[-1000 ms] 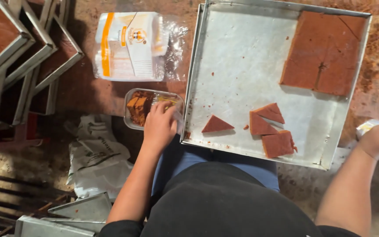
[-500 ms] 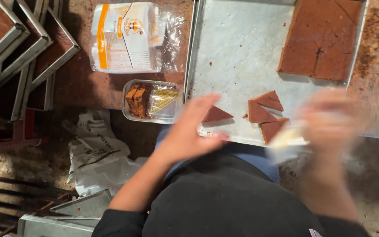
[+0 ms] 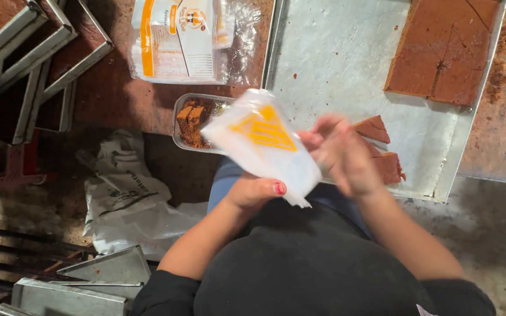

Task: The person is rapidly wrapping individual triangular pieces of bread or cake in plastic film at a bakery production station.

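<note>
Spanning the right of the table (image 3: 118, 99), a large metal tray (image 3: 335, 64) is seen with a brown slab of cake (image 3: 446, 50) left uncut in its far right corner and a few cut pieces (image 3: 382, 146) near its front edge, partly hidden by the right hand (image 3: 346, 158). Stacked metal pans (image 3: 24, 52) are set at the far left, and crumpled white bags (image 3: 130, 199) are lying on the floor below them. A stack of clear packets with orange print (image 3: 185, 38) is laid on the table beside the tray. A small clear container (image 3: 197, 120) with brown cake scraps is placed just in front of that stack.

A small clear plastic bag with an orange triangle print (image 3: 265, 146) is held up over the lap, above the container. It is pinched at its lower end by the left hand (image 3: 253, 190), whose fingers are closed on it. The right hand is blurred at the bag's mouth; whether its fingers are apart or gripping the film cannot be told.

Judged from this, the bag appears empty: the cut pieces are not yet packed and most of the slab is left to be cut.
</note>
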